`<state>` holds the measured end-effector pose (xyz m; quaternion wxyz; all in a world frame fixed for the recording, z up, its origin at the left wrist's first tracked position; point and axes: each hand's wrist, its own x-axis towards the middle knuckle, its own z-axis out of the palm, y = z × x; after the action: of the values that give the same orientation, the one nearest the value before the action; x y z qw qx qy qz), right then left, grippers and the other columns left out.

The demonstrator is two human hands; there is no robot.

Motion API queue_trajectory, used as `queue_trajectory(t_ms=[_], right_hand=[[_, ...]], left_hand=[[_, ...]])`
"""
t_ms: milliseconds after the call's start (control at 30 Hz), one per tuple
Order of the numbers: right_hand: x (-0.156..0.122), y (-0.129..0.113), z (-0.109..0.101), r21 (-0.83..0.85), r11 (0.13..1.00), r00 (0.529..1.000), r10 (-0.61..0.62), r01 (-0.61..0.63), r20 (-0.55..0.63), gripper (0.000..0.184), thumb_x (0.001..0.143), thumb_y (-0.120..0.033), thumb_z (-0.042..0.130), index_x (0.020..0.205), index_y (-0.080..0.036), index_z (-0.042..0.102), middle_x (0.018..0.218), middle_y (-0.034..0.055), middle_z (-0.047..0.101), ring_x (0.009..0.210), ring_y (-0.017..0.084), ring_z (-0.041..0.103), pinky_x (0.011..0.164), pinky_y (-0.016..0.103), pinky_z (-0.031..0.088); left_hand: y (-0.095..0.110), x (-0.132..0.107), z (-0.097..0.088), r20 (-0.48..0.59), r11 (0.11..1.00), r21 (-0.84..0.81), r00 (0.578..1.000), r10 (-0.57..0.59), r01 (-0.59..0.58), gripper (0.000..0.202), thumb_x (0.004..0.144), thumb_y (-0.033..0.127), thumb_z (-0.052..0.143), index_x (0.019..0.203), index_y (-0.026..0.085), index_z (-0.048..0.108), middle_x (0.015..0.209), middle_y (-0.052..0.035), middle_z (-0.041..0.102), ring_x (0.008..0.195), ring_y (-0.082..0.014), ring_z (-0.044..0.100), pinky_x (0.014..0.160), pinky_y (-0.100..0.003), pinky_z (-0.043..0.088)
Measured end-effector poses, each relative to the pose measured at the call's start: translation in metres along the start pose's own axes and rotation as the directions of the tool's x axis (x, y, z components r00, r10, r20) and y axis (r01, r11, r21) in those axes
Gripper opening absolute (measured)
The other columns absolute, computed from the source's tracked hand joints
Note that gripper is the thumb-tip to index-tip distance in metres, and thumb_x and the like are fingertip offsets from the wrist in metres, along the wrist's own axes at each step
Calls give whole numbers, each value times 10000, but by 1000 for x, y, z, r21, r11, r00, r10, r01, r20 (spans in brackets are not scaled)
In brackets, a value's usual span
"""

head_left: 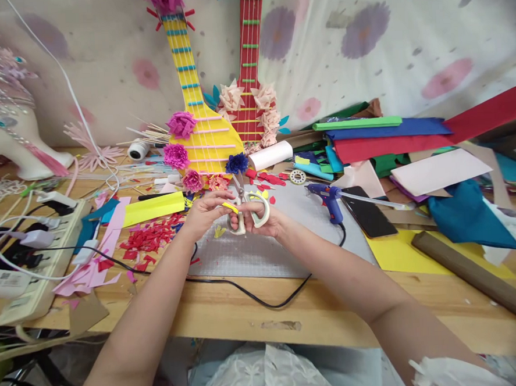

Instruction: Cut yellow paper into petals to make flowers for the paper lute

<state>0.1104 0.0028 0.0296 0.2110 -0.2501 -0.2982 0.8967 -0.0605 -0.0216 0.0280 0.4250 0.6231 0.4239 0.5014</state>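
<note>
Between the fingertips of my left hand (207,212) is a small yellow paper piece (230,207). My right hand (262,219) has its fingers through the pale handles of a pair of scissors (239,188), whose blades point away from me. Both hands are close together above a grey cutting mat (283,252). Yellow and red paper bits lie on the mat just beyond them. Behind the hands stands a yellow paper instrument (213,134) with paper flowers, leaning beside a red one (249,54).
A blue glue gun (328,203) and a black phone (368,211) lie to the right, near stacked coloured paper (390,144). On the left are red scraps (151,243) and a power strip (56,258) with plugs. A black cord (265,303) loops along the table's front.
</note>
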Motion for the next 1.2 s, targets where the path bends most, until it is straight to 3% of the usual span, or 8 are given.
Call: queue_trajectory(t_ms=[167,267,333,400,700,800,1000,1200], right_hand=[[3,3,4,-153,958,951,-266,243,-156,280,622,-252,715,747,-177,477,563,-37,567,570,129,597,602,280,490],[10,6,1,-414,780,736,-605,470,-303,363,590,-286,723,776,-203,422,611,-65,532,560,109,565,608,278,471],[14,9,-2,-599,629,577,-754,495,-315,354,612,-297,695,783,-214,395,662,-61,518,604,106,551,645,278,463],[15,13,-4,-716,516,488,-828,469,-277,320,657,-301,653,805,-223,379,713,-46,523,659,111,545,693,281,457],[17,30,-7,-784,430,382,-885,448,-267,270,741,-314,570,860,-236,340,808,-18,513,715,109,523,724,264,440],[12,27,-14,-786,428,436,-871,447,-227,300,737,-363,587,845,-232,340,789,-28,498,715,109,511,717,267,427],[-24,-5,-32,-928,342,892,-451,150,-22,394,719,-539,583,753,-199,387,708,-38,433,637,100,414,605,257,362],[-48,-26,-31,-959,258,990,-104,115,91,439,806,-615,434,718,-186,400,661,-29,413,605,99,401,596,258,356]], left_hand=[[-2,0,3,-24,990,-116,996,-86,82,266,610,297,745,864,219,722,1095,-75,653,1076,-229,562,970,-392,390],[-5,-5,17,-96,935,-321,977,-190,150,458,574,266,760,1020,229,665,1146,-72,637,1105,-224,552,962,-390,398],[-7,-8,31,-113,860,-460,945,-306,223,425,563,264,757,976,216,666,1102,-71,656,1089,-226,564,933,-388,419],[-6,-10,45,-145,798,-544,908,-393,259,328,590,302,736,895,201,671,1059,-65,669,1072,-223,575,895,-373,441],[0,3,76,-363,728,-665,780,-510,167,238,521,289,763,671,170,622,779,-14,674,940,-194,620,826,-333,481],[-2,5,72,-381,740,-653,775,-504,160,251,497,275,775,663,160,627,755,-11,663,897,-181,622,833,-342,480],[-5,6,57,-460,826,-543,771,-440,148,279,483,311,772,643,138,621,680,4,623,703,-112,588,794,-337,489],[-4,9,54,-448,853,-483,781,-435,199,300,445,318,778,606,137,602,613,27,582,607,-84,540,712,-299,491]])
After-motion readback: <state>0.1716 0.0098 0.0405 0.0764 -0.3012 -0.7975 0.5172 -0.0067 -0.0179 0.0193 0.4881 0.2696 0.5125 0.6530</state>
